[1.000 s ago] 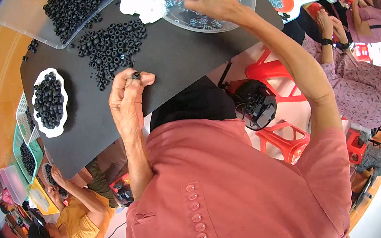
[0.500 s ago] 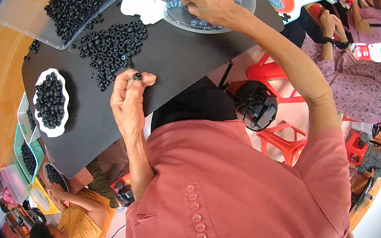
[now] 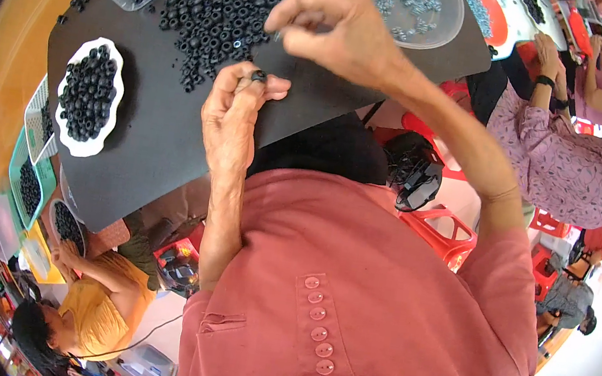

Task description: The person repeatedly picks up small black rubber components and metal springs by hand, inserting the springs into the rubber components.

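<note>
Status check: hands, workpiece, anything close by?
Left hand gripping a small black ring. Right hand curled nearby, any contents unclear. Loose pile of black rings just beyond the left hand.

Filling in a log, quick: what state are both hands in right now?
Left hand: closed, holding a small black ring-shaped piece.
Right hand: partly curled above the table; whether it grips anything cannot be told.

Fisheye peering down from the wearer's head
Pink shirt (image 3: 408, 301) nearest, left hand (image 3: 234, 115) and right hand (image 3: 351, 39) close, dark table (image 3: 159, 143) beneath.
</note>
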Demonstrator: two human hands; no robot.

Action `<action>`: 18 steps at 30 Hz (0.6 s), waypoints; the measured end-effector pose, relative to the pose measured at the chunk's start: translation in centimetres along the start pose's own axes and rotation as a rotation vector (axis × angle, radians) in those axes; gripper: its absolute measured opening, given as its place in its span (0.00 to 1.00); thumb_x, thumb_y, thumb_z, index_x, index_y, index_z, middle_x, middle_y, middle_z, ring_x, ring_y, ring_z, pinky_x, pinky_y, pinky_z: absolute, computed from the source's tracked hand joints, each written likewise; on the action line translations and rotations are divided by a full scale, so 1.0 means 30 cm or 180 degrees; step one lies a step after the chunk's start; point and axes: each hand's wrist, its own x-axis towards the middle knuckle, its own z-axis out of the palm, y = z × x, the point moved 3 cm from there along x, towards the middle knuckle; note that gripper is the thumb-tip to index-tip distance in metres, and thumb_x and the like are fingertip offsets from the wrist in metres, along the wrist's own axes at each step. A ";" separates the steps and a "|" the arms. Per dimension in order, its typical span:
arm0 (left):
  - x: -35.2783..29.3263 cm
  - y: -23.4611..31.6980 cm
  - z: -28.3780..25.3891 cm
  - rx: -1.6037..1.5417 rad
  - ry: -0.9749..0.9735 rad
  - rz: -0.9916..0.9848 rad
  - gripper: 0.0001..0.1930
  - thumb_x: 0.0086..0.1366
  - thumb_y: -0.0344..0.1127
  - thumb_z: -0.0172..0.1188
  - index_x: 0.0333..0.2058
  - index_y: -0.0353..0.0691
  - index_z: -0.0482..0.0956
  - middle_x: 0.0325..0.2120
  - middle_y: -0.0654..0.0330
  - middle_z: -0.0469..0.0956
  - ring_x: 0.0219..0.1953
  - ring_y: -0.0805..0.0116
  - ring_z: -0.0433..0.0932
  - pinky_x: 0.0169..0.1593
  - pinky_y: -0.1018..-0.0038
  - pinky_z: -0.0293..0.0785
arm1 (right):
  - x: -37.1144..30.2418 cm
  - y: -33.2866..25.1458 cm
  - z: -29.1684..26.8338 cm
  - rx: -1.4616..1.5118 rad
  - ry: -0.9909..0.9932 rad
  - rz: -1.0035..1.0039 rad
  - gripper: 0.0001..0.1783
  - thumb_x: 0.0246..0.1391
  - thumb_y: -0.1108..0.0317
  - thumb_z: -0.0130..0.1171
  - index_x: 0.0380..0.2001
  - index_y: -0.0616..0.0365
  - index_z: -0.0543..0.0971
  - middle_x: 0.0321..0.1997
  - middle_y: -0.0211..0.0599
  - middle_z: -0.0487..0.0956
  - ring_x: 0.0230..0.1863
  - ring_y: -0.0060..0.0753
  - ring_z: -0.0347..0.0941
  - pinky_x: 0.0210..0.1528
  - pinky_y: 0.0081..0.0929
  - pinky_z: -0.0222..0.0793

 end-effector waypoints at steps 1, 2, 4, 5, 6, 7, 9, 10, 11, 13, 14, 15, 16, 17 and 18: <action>0.001 0.002 0.004 -0.0059 -0.0017 0.0015 0.08 0.65 0.27 0.50 0.41 0.32 0.72 0.30 0.51 0.79 0.35 0.63 0.78 0.46 0.67 0.74 | -0.011 -0.010 0.026 -0.0091 -0.0030 -0.0171 0.06 0.48 0.79 0.56 0.30 0.60 0.80 0.26 0.27 0.79 0.27 0.14 0.74 0.30 0.16 0.69; 0.001 -0.001 0.001 -0.0112 -0.0127 0.0035 0.08 0.65 0.27 0.50 0.42 0.33 0.72 0.33 0.53 0.78 0.37 0.65 0.77 0.47 0.67 0.73 | -0.024 -0.015 0.051 0.0378 -0.0137 0.0050 0.06 0.47 0.80 0.56 0.30 0.61 0.79 0.26 0.27 0.78 0.26 0.15 0.74 0.29 0.15 0.69; -0.002 -0.003 -0.002 -0.0094 -0.0045 0.0012 0.09 0.65 0.27 0.50 0.43 0.33 0.73 0.36 0.54 0.77 0.39 0.67 0.77 0.47 0.68 0.73 | -0.041 -0.010 0.092 0.0710 -0.0187 0.0101 0.06 0.46 0.82 0.55 0.28 0.62 0.78 0.27 0.29 0.78 0.23 0.18 0.75 0.28 0.15 0.71; -0.007 -0.006 -0.004 -0.0068 0.0020 -0.0021 0.09 0.65 0.27 0.50 0.43 0.33 0.73 0.38 0.56 0.77 0.40 0.68 0.76 0.48 0.68 0.73 | -0.047 -0.005 0.103 0.0708 -0.0204 0.0104 0.06 0.46 0.82 0.55 0.28 0.62 0.78 0.27 0.29 0.78 0.23 0.18 0.75 0.28 0.15 0.71; -0.012 -0.001 0.001 -0.0072 -0.0061 0.0026 0.09 0.65 0.27 0.51 0.44 0.34 0.73 0.41 0.57 0.75 0.42 0.70 0.74 0.50 0.69 0.71 | -0.051 -0.006 0.107 0.0458 -0.0134 -0.0072 0.06 0.46 0.82 0.55 0.28 0.62 0.78 0.27 0.30 0.78 0.23 0.19 0.75 0.28 0.16 0.71; -0.015 -0.003 -0.003 -0.0082 -0.0048 0.0032 0.09 0.65 0.27 0.51 0.44 0.34 0.73 0.41 0.57 0.75 0.42 0.70 0.74 0.50 0.69 0.71 | -0.052 -0.011 0.110 0.0209 -0.0069 -0.0250 0.06 0.46 0.82 0.55 0.28 0.62 0.78 0.28 0.31 0.78 0.23 0.19 0.75 0.28 0.16 0.71; -0.019 -0.008 -0.009 -0.0238 -0.0076 0.0006 0.10 0.65 0.27 0.50 0.44 0.33 0.73 0.40 0.58 0.75 0.42 0.70 0.74 0.50 0.70 0.70 | -0.056 -0.017 0.111 0.0141 -0.0040 -0.0317 0.05 0.46 0.81 0.56 0.28 0.62 0.78 0.29 0.32 0.78 0.23 0.19 0.75 0.28 0.16 0.71; -0.021 -0.007 -0.010 -0.0247 -0.0066 0.0014 0.10 0.65 0.27 0.50 0.44 0.33 0.73 0.40 0.58 0.75 0.42 0.70 0.74 0.50 0.70 0.70 | -0.057 -0.017 0.109 0.0058 0.0022 -0.0311 0.05 0.43 0.79 0.59 0.28 0.62 0.79 0.28 0.31 0.78 0.25 0.19 0.75 0.30 0.17 0.71; -0.022 -0.008 -0.010 -0.0198 -0.0027 -0.0029 0.10 0.65 0.27 0.50 0.44 0.33 0.73 0.39 0.58 0.75 0.42 0.70 0.74 0.51 0.70 0.70 | -0.058 -0.016 0.106 -0.0025 0.0085 -0.0305 0.07 0.41 0.76 0.61 0.28 0.61 0.80 0.26 0.29 0.77 0.27 0.20 0.74 0.31 0.19 0.71; -0.024 -0.005 -0.002 -0.0154 0.0025 -0.0074 0.10 0.65 0.27 0.50 0.44 0.33 0.72 0.39 0.58 0.75 0.42 0.70 0.74 0.51 0.71 0.70 | -0.065 -0.016 0.105 -0.0006 0.0008 -0.0273 0.07 0.41 0.76 0.61 0.28 0.61 0.80 0.26 0.30 0.77 0.26 0.20 0.75 0.31 0.19 0.71; -0.022 0.001 0.010 -0.0184 0.0063 -0.0047 0.09 0.65 0.26 0.49 0.43 0.33 0.72 0.35 0.60 0.75 0.37 0.73 0.74 0.47 0.75 0.69 | -0.068 -0.017 0.107 0.0015 -0.0054 -0.0238 0.07 0.42 0.76 0.61 0.29 0.61 0.80 0.26 0.31 0.78 0.26 0.20 0.75 0.31 0.19 0.71; -0.020 0.005 0.018 -0.0214 0.0101 -0.0021 0.09 0.65 0.26 0.48 0.42 0.33 0.72 0.32 0.62 0.75 0.33 0.76 0.74 0.43 0.80 0.69 | -0.069 -0.022 0.110 0.0019 -0.0066 -0.0233 0.07 0.42 0.76 0.61 0.29 0.61 0.80 0.26 0.31 0.78 0.26 0.20 0.75 0.31 0.19 0.71; -0.021 0.003 0.021 -0.0220 0.0115 -0.0021 0.09 0.65 0.26 0.48 0.42 0.33 0.72 0.32 0.62 0.75 0.33 0.76 0.74 0.43 0.80 0.69 | -0.070 -0.017 0.112 0.0208 -0.0064 0.0027 0.07 0.42 0.76 0.60 0.29 0.61 0.81 0.26 0.32 0.78 0.26 0.21 0.75 0.30 0.19 0.71; -0.022 0.003 0.023 0.0016 0.0105 0.0004 0.09 0.65 0.26 0.48 0.43 0.33 0.72 0.32 0.62 0.75 0.33 0.76 0.74 0.43 0.80 0.69 | -0.072 -0.010 0.114 0.0395 -0.0060 0.0286 0.07 0.43 0.76 0.60 0.29 0.61 0.81 0.26 0.33 0.78 0.25 0.21 0.75 0.29 0.19 0.71; -0.023 0.002 0.023 0.0252 0.0094 0.0028 0.09 0.65 0.26 0.48 0.43 0.32 0.72 0.32 0.62 0.75 0.33 0.77 0.74 0.43 0.81 0.69 | -0.075 -0.008 0.113 0.0395 -0.0073 0.0289 0.07 0.43 0.76 0.60 0.29 0.61 0.81 0.26 0.33 0.78 0.25 0.21 0.75 0.29 0.19 0.71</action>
